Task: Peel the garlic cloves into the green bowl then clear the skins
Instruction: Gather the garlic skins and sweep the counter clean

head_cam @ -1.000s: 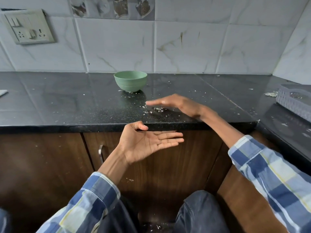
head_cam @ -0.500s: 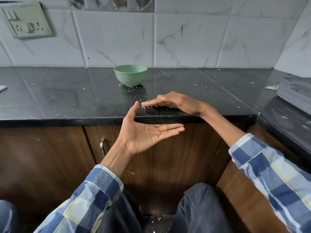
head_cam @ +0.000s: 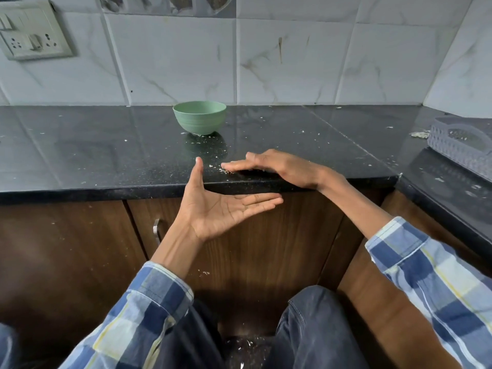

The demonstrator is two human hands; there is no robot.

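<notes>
Most peeling seems done, so we press our flat right hand [head_cam: 277, 166] on garlic skins [head_cam: 225, 170] at the black counter's [head_cam: 106, 155] edge, our flat-fingered left hand [head_cam: 218, 209] cupped below, green bowl [head_cam: 199, 118] behind.

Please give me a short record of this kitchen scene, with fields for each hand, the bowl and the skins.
left hand: open, palm up, just below the counter edge
right hand: open, flat on the counter, at the edge
green bowl: upright, behind both hands
garlic skins: small pile at the right fingertips, bits scattered elsewhere
</notes>
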